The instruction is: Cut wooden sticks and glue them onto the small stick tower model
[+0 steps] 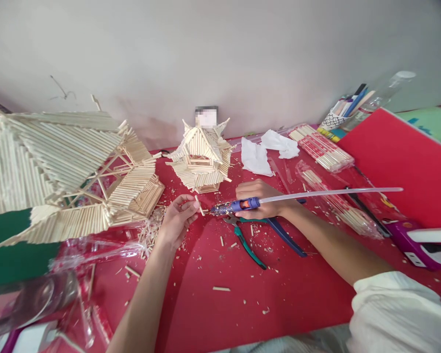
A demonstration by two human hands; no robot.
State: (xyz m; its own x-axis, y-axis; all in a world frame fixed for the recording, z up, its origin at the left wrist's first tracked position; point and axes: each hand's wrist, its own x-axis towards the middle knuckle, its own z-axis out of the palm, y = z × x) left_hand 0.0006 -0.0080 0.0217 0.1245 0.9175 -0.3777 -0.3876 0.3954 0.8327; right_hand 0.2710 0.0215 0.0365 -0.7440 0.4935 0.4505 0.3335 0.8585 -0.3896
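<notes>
Between the thumb and fingers of my left hand (178, 215) is a short wooden stick (199, 206), held upright. My right hand (259, 196) is wrapped round a blue hot glue gun (238, 205), its nozzle pointing left, close to the stick. A long clear glue stick (330, 193) juts from the gun's back end to the right. Beneath my right hand lie green-handled pliers (248, 247) and another tool with dark blue handles (286, 238). Just behind my hands stands a small pagoda model (202, 162) of wooden sticks.
A larger stick-built pavilion (69, 157) fills the left side. Packs of wooden sticks (321, 149), white tissues (255, 157), a pen cup (336, 117) and a clear bottle (384, 95) are at the back right. Stick offcuts (221, 289) and crumbs litter the red tabletop (206, 318).
</notes>
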